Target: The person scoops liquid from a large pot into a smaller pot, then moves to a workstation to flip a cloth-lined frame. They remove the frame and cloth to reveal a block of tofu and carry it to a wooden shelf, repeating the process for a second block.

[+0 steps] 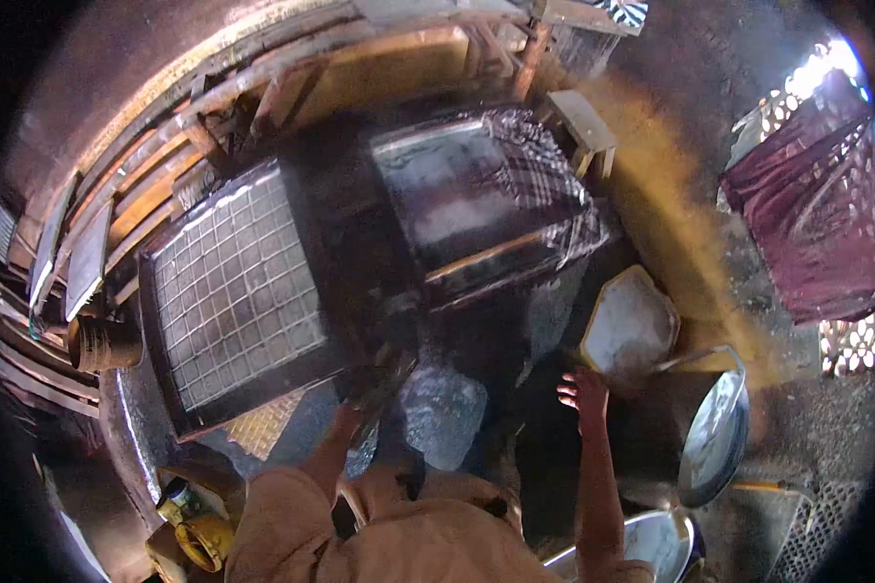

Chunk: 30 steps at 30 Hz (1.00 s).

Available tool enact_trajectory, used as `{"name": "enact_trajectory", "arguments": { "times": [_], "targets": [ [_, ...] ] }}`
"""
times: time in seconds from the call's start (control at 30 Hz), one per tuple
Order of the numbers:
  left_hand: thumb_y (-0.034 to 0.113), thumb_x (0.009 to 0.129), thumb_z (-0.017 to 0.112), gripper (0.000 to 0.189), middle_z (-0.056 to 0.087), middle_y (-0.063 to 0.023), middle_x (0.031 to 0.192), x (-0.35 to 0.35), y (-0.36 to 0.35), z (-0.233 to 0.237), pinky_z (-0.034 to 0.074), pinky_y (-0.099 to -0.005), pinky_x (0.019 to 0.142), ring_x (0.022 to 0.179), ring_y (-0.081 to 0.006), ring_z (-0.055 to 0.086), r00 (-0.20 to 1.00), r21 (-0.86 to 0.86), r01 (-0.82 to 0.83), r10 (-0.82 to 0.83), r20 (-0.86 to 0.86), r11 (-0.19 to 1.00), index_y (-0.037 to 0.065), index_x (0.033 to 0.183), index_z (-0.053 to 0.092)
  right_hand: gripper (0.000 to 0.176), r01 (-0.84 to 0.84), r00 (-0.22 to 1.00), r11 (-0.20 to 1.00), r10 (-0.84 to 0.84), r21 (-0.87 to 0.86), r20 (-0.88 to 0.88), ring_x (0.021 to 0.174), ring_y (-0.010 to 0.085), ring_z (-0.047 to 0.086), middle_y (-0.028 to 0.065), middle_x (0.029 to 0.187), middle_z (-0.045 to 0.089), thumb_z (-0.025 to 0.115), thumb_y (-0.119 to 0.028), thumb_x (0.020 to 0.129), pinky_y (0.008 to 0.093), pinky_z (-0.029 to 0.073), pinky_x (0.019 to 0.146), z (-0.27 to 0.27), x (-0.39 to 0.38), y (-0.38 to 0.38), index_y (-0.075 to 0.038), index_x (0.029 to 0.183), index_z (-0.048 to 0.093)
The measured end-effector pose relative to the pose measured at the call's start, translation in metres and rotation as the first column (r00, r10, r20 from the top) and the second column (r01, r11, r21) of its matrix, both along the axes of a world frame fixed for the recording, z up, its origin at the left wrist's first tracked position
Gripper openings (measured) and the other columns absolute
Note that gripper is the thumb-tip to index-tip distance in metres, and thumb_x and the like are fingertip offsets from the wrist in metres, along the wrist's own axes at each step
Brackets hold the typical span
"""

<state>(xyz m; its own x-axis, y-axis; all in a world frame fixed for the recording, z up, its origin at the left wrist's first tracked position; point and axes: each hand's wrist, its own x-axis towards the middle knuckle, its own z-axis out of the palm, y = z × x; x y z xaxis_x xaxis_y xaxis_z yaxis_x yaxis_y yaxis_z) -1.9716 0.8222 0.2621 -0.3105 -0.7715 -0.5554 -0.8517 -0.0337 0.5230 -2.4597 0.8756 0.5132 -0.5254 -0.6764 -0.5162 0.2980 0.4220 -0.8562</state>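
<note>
My right hand (583,392) is held out with its fingers apart and nothing in it, just below a pale octagonal panel (632,321). My left hand (363,396) is in dark shadow near the lower right corner of a framed board with a square grid (243,282). Its fingers are too dark and blurred to make out, and whether it holds anything is hidden. A crumpled, shiny, clear plastic-like sheet (444,413) lies close to the left hand. Beyond it stands a dark-framed table (447,185) with a checked cloth (544,160) over its right end.
Round metal pans (715,437) are at the lower right. A small wooden stool (585,126) stands behind the table, and a maroon cloth (812,214) hangs at the far right. On the left are wooden slats (151,180), a brown woven basket (104,343) and a yellow container (204,539).
</note>
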Motion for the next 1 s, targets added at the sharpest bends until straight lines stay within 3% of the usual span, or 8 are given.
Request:
{"name": "enact_trajectory", "arguments": {
  "times": [0.07,0.13,0.33,0.4,0.6,0.9,0.97,1.0],
  "targets": [
    [0.025,0.079,0.054,0.021,0.056,-0.0081,0.075,-0.019,-0.002,-0.020,0.045,-0.0385,0.047,0.050,-0.0228,0.052,0.665,0.513,-0.358,0.599,-0.447,0.780,0.010,0.093,0.057,0.030,-0.055,0.998,0.998,0.055,0.007,0.026,0.065,0.0187,0.062,0.0120,0.091,0.061,0.051,-0.017,0.086,0.0284,0.052,0.051,0.005,-0.038,-0.036,-0.001,0.110,0.049],
    [0.030,0.079,0.055,0.024,0.054,-0.0070,0.067,-0.056,-0.005,-0.020,0.044,-0.0375,0.044,0.042,-0.0208,0.049,-0.085,0.932,-0.163,0.937,-0.340,0.323,0.008,0.085,0.057,0.029,-0.151,0.986,0.985,0.156,-0.082,0.062,0.064,0.0188,0.062,0.0116,0.091,0.062,0.052,-0.020,0.085,0.0279,0.051,0.051,-0.004,-0.081,-0.074,-0.003,0.109,0.050],
    [0.025,0.083,0.057,0.030,0.058,-0.0093,0.087,-0.272,-0.091,0.028,0.048,-0.0370,0.066,0.076,-0.0222,0.058,-0.063,0.810,-0.145,0.812,-0.581,0.568,0.004,0.103,0.055,0.032,-0.214,0.924,0.975,0.220,-0.053,0.314,0.065,0.0203,0.062,0.0109,0.091,0.061,0.054,-0.026,0.082,0.0314,0.050,0.052,-0.019,-0.158,-0.160,-0.006,0.107,0.051],
    [0.026,0.083,0.056,0.032,0.059,-0.0100,0.093,-0.353,-0.131,0.156,0.050,-0.0384,0.070,0.081,-0.0237,0.060,0.458,0.611,-0.436,0.747,-0.482,0.661,0.005,0.108,0.054,0.032,-0.267,0.891,0.959,0.283,-0.095,0.356,0.064,0.0208,0.061,0.0100,0.088,0.061,0.054,-0.026,0.081,0.0324,0.050,0.052,-0.033,-0.173,-0.191,-0.006,0.107,0.051],
    [0.035,0.085,0.053,0.037,0.059,-0.0102,0.094,-0.465,-0.213,0.183,0.049,-0.0385,0.069,0.080,-0.0220,0.059,0.255,0.733,-0.303,0.793,-0.553,0.609,0.003,0.105,0.054,0.027,-0.360,0.910,0.933,0.348,0.011,0.225,0.066,0.0213,0.061,0.0088,0.085,0.058,0.052,-0.025,0.082,0.0350,0.052,0.053,-0.038,-0.172,-0.270,-0.006,0.101,0.052],
    [0.036,0.088,0.044,0.035,0.059,-0.0083,0.089,-0.512,-0.298,0.234,0.045,-0.0369,0.069,0.077,-0.0235,0.057,-0.163,0.952,-0.306,0.984,-0.069,0.016,0.004,0.097,0.056,0.038,-0.850,0.523,0.525,0.833,-0.041,-0.184,0.071,0.0220,0.057,0.0072,0.089,0.059,0.062,-0.032,0.076,0.0346,0.046,0.052,-0.161,-0.195,-0.333,-0.004,0.101,0.052],
    [0.040,0.083,0.054,0.040,0.052,-0.0092,0.073,-0.519,-0.305,0.188,0.042,-0.0367,0.053,0.062,-0.0183,0.050,-0.229,0.947,-0.318,0.973,-0.028,-0.048,0.004,0.102,0.056,0.022,-0.334,0.651,0.943,0.218,0.015,0.727,0.064,0.0234,0.055,0.0101,0.074,0.057,0.053,-0.020,0.080,0.0372,0.045,0.060,-0.185,-0.183,-0.344,-0.005,0.096,0.054],
    [0.040,0.083,0.054,0.040,0.052,-0.0092,0.073,-0.521,-0.307,0.167,0.042,-0.0367,0.053,0.062,-0.0183,0.050,-0.260,0.944,-0.323,0.965,-0.027,-0.061,0.004,0.102,0.056,0.022,-0.364,0.638,0.931,0.237,0.016,0.733,0.064,0.0234,0.055,0.0101,0.074,0.057,0.053,-0.020,0.080,0.0372,0.045,0.060,-0.186,-0.182,-0.344,-0.005,0.096,0.054]
  ]
}}
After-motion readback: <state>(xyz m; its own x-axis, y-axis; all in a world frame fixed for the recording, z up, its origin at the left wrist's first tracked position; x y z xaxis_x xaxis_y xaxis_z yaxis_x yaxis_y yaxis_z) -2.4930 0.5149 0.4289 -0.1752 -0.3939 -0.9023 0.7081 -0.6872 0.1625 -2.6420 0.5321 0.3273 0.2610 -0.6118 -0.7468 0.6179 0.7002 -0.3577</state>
